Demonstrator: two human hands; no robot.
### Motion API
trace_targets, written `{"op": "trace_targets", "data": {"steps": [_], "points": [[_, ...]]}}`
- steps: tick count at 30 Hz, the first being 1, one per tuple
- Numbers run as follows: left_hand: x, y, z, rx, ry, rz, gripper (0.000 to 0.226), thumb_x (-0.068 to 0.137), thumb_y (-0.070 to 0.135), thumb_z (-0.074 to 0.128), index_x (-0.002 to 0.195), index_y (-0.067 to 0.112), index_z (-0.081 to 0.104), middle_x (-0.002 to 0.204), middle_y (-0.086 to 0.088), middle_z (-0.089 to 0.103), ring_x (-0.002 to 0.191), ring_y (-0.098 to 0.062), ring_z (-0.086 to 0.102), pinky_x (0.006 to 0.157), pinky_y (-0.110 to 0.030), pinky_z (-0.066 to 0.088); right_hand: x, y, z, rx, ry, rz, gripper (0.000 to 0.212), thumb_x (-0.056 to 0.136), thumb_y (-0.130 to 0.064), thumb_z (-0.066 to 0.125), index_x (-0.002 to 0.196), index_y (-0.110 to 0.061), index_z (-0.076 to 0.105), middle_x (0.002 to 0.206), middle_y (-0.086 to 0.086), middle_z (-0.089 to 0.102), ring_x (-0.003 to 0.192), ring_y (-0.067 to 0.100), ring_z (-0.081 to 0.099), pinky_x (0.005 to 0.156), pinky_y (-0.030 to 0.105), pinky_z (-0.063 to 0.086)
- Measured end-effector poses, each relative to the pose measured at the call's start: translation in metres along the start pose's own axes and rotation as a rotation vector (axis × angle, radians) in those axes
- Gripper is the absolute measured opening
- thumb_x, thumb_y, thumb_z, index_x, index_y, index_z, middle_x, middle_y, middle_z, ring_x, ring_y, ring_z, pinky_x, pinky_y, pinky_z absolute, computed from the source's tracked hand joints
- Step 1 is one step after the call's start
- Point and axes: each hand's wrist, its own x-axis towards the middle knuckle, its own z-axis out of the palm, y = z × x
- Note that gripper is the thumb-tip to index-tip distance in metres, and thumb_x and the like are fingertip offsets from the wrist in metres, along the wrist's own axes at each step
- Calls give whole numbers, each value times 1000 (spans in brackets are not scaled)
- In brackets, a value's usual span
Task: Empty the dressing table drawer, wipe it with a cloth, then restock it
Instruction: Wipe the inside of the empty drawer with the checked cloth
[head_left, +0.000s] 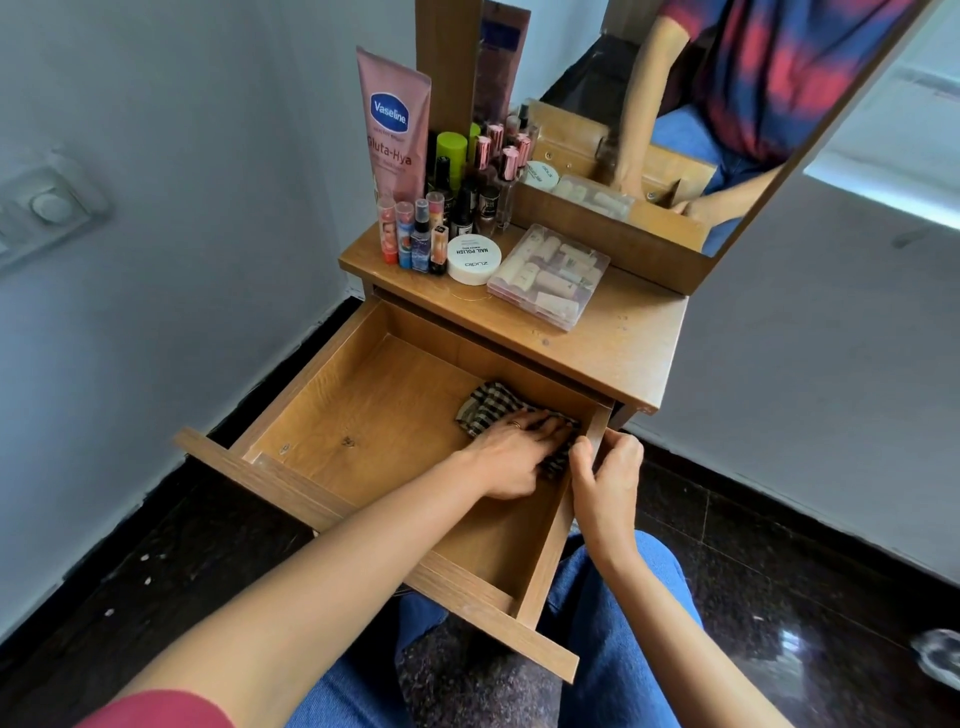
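The wooden drawer (363, 415) stands pulled far out of the dressing table, and the only thing inside is a black-and-cream checked cloth (485, 408). My left hand (517, 452) lies flat on the cloth with straight fingers, pressing it to the drawer floor near the right wall. My right hand (605, 467) grips the top edge of the drawer's right side wall, thumb inside and fingers outside. The cloth's near part is hidden under my left hand.
On the table top (623, 343) stand a pink Vaseline tube (395, 124), several small bottles and lip balms (415, 234), a white round jar (474, 259) and a clear plastic box (549, 275). A mirror (675, 104) rises behind. My knees sit under the drawer front.
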Motion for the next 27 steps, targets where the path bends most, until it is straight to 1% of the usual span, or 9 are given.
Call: {"op": "trace_targets", "data": {"steps": [4, 6, 11, 15, 20, 23, 27], "points": [[-1, 6, -3, 3, -4, -24, 72, 90, 18, 49, 152, 18, 14, 159, -4, 17, 147, -21, 9, 119, -36, 7, -1, 1, 1, 1, 5, -8, 14, 94, -19, 51, 105, -11, 46, 106, 4, 44, 100, 14, 44, 85, 23, 33], [-1, 7, -7, 20, 3, -27, 72, 89, 20, 51, 152, 18, 17, 159, -3, 19, 146, -22, 11, 119, -39, 10, 0, 1, 1, -16, 9, -6, 14, 94, -20, 51, 104, -11, 46, 106, 5, 44, 98, 15, 45, 84, 24, 34], [-4, 11, -17, 183, 16, -18, 70, 87, 24, 54, 150, 18, 23, 156, -4, 27, 143, -24, 22, 117, -42, 17, 6, 3, -2, -89, 12, -29, 18, 91, -25, 54, 100, -11, 46, 102, 4, 47, 92, 18, 49, 80, 33, 43], [-16, 9, -17, 210, -3, 38, 65, 89, 21, 51, 149, 15, 27, 155, -6, 28, 142, -27, 24, 114, -42, 22, 7, 3, -5, -110, -4, -41, 19, 92, -27, 54, 101, -13, 45, 102, 5, 47, 92, 20, 50, 80, 36, 45], [-27, 9, -11, 276, -42, 65, 66, 91, 24, 46, 151, 15, 20, 158, -5, 21, 143, -25, 19, 114, -39, 22, 4, 1, -3, -65, -6, -18, 17, 93, -25, 53, 100, -12, 44, 103, 6, 46, 92, 20, 50, 78, 31, 40], [-21, 14, -12, 300, -34, 26, 64, 92, 26, 46, 150, 16, 22, 158, -3, 22, 143, -25, 20, 112, -38, 22, 2, 0, -2, -51, 0, -23, 15, 93, -21, 53, 98, -11, 43, 102, 7, 45, 92, 19, 48, 78, 28, 37], [-10, 21, -14, 267, -23, -66, 66, 92, 28, 50, 150, 18, 22, 157, -3, 23, 143, -24, 20, 115, -39, 19, 2, -2, -1, -50, 2, -14, 13, 93, -20, 52, 98, -11, 43, 102, 7, 44, 90, 16, 46, 77, 25, 35]]}}
